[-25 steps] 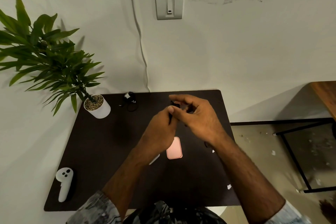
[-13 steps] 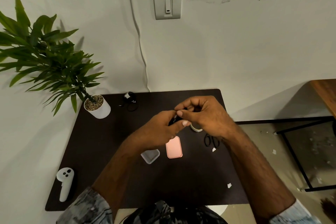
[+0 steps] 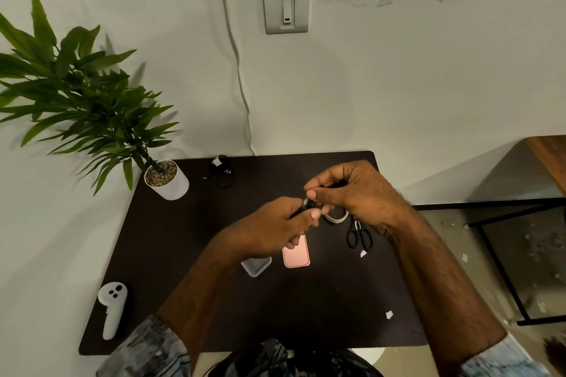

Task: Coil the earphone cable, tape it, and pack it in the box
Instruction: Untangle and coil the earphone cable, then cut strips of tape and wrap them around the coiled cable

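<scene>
My left hand and my right hand meet above the middle of the dark table, both pinching a small black coiled earphone cable that is mostly hidden by the fingers. A pink box lies flat just below my left hand, with a clear lid or tray to its left. A roll of tape lies under my right hand, and black scissors lie beside it. Another black earphone bundle lies at the table's far edge.
A potted plant stands at the far left corner. A white controller lies at the near left. Small paper scraps lie on the right side. A black metal frame stands on the floor to the right.
Both hands have shifted slightly right and nearer, still pinched on the cable. The clear lid, tape roll and scissors have come into sight from under them.
</scene>
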Demonstrator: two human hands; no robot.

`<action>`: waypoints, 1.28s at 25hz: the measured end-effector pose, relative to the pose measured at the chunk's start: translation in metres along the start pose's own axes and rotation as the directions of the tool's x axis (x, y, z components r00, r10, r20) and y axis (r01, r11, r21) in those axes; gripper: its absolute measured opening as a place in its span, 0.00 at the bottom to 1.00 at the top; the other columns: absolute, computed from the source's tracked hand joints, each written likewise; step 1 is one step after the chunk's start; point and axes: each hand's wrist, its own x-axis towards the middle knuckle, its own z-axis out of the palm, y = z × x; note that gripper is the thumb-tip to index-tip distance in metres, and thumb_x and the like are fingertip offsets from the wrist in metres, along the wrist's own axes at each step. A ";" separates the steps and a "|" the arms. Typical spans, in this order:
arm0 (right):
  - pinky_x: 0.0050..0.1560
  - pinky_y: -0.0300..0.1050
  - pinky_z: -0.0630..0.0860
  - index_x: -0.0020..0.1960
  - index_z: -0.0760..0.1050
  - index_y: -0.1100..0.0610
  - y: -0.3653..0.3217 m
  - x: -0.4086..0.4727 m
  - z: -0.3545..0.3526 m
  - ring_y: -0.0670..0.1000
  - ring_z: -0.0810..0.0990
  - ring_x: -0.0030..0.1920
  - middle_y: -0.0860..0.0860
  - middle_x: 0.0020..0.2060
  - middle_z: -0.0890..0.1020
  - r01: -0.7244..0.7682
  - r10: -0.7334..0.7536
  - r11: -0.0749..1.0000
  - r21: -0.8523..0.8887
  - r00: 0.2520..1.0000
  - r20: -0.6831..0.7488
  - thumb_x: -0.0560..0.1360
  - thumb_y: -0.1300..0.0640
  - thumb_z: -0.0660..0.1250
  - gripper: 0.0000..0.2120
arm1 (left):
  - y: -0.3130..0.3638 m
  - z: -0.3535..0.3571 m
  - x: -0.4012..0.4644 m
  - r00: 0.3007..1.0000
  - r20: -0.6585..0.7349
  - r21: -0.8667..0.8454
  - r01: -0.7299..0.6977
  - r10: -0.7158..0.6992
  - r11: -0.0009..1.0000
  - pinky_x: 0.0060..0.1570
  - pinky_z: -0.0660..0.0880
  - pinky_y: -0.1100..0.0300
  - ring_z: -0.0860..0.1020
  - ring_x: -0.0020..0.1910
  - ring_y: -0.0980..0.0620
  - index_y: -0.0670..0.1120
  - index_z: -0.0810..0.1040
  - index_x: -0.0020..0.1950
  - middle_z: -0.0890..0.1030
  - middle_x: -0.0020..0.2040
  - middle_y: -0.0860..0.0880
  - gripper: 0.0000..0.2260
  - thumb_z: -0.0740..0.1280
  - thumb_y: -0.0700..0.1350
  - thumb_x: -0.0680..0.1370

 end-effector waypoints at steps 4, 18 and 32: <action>0.48 0.45 0.87 0.52 0.86 0.62 0.002 0.005 0.002 0.52 0.90 0.43 0.55 0.44 0.89 -0.037 0.037 0.999 0.025 0.999 0.023 0.77 0.65 0.76 0.05 | -0.004 0.005 0.003 0.998 -0.057 0.091 0.020 -0.015 0.996 0.46 0.78 0.56 0.77 0.39 0.56 0.48 0.77 0.52 0.78 0.42 0.51 0.12 0.59 0.54 0.85; 0.32 0.41 0.78 0.48 0.84 0.55 0.148 0.048 -0.007 0.51 0.84 0.37 0.57 0.41 0.87 -0.368 0.354 0.929 0.034 0.860 -0.368 0.80 0.56 0.73 0.04 | -0.024 0.003 0.029 0.920 -0.389 -0.008 0.040 -0.040 0.999 0.39 0.77 0.62 0.76 0.39 0.52 0.42 0.76 0.53 0.78 0.41 0.46 0.15 0.55 0.51 0.87; 0.61 0.50 0.81 0.58 0.84 0.56 0.269 0.112 0.004 0.52 0.84 0.55 0.53 0.55 0.85 -0.573 0.501 0.721 -0.389 0.819 -0.280 0.83 0.59 0.67 0.08 | -0.041 -0.006 0.063 0.929 -0.361 -0.027 0.072 -0.077 0.997 0.44 0.80 0.58 0.82 0.43 0.51 0.45 0.76 0.52 0.81 0.43 0.48 0.14 0.56 0.53 0.86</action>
